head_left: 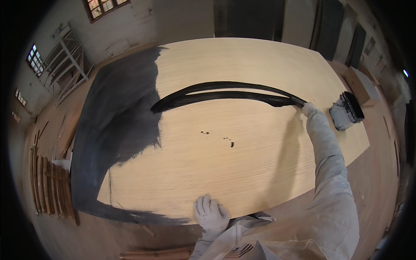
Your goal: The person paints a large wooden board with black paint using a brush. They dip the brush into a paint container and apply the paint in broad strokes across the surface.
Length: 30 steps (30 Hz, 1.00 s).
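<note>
A large pale wooden panel [216, 173] lies in front of me, its left part and some of its near edge coated in black paint [117, 112]. Two wet black streaks [225, 96] arc across the bare wood and meet near my right hand [309, 109]. That hand, in a white glove, reaches far to the right with its fingers closed; whatever it grips is hidden or lost against the dark streak. My left hand [210, 213], also in a white glove, rests on the panel's near edge with fingers extended. A paint-smeared bucket [344, 113] with a black rim stands on the panel's right side.
Small black drips [232, 144] dot the middle of the panel. Wooden strips [47, 186] lean at the lower left, and a pale rack [69, 60] stands at the far left. Dark sheets [329, 32] are propped along the back wall. A wooden box [362, 86] sits beyond the right edge.
</note>
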Available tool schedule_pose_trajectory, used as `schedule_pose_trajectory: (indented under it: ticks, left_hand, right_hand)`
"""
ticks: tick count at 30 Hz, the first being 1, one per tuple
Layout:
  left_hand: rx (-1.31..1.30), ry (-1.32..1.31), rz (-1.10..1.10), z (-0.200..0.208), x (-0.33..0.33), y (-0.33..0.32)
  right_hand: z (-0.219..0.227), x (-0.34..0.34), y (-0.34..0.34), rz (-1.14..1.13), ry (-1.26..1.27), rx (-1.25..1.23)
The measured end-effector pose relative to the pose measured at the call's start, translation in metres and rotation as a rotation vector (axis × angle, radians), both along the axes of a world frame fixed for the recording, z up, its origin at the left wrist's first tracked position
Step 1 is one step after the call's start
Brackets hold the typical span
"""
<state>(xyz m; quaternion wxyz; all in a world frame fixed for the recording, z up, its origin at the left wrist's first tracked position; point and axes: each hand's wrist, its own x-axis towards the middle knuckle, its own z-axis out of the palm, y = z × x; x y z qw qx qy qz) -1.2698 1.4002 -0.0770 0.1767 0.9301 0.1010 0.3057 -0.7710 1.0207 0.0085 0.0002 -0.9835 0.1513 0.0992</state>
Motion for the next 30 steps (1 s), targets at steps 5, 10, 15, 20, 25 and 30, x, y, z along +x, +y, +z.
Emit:
schedule_pose_trajectory:
  ticks: [5, 10, 15, 20, 25, 30]
  left_hand:
    - [0.031, 0.014, 0.043, -0.002, -0.004, -0.003]
    - [0.042, -0.015, 0.013, -0.007, 0.005, -0.009]
    - [0.031, 0.005, 0.056, -0.010, -0.004, -0.005]
    - [0.039, 0.006, 0.116, -0.006, -0.004, -0.014]
    - [0.056, 0.002, 0.114, -0.007, 0.005, -0.025]
    - [0.075, 0.024, 0.146, 0.000, -0.007, -0.020]
  right_hand:
    - [0.007, 0.014, 0.076, 0.112, 0.058, 0.097]
    - [-0.046, -0.041, 0.272, 0.674, -0.186, 0.279]
    - [-0.022, -0.139, 0.309, 0.771, 0.036, 0.356]
    - [-0.047, -0.062, 0.097, 0.549, -0.061, 0.209]
    - [-0.042, 0.091, -0.080, 0.184, -0.071, 0.045]
    - [-0.007, 0.074, 0.066, 0.315, -0.016, 0.190]
